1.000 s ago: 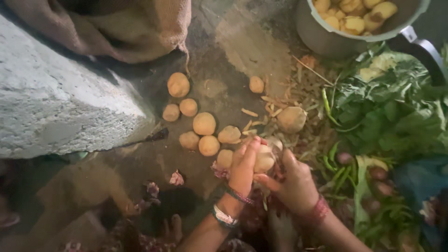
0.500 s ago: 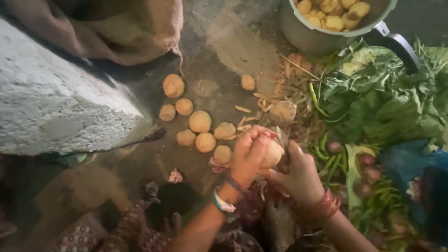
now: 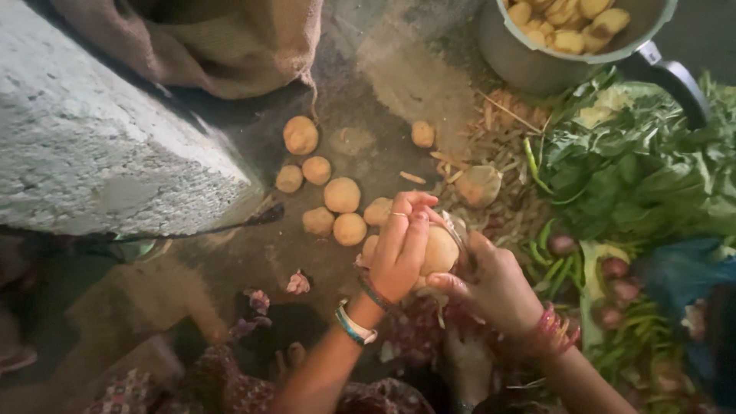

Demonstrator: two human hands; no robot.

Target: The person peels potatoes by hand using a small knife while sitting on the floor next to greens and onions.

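Down near the middle of the view, my left hand [image 3: 400, 249] cups a round tan potato [image 3: 440, 250], fingers wrapped over its top and gripping it; my right hand [image 3: 494, 285] closes against its right side, thumb under it, with what looks like a blade at the top edge, though I cannot tell for sure; the potato sits between both palms, off the ground, just above my lap.

I judge it firm and dense, fairly heavy for its size, not fragile; the skin looks dry and dusty, but any peeled patch would turn slick, so the broad round sides are the place to hold, palm behind and fingertips over the crown.

On the dirt floor [image 3: 230, 261] to the left and far side I count about eight loose potatoes [image 3: 342, 195], clustered, some touching, plus one paler larger piece [image 3: 478, 185] on the scattered peelings [image 3: 506, 153]; far right stands one metal pot [image 3: 537, 61] with a black handle, holding many peeled yellow pieces, too many to count; right of my hands lies a heap of leafy greens [image 3: 636, 176], several green chillies [image 3: 552, 268] and roughly five small reddish onions [image 3: 613, 268]; one brown sack [image 3: 215, 46] slumps at the far left above a grey stone slab [image 3: 100, 153].
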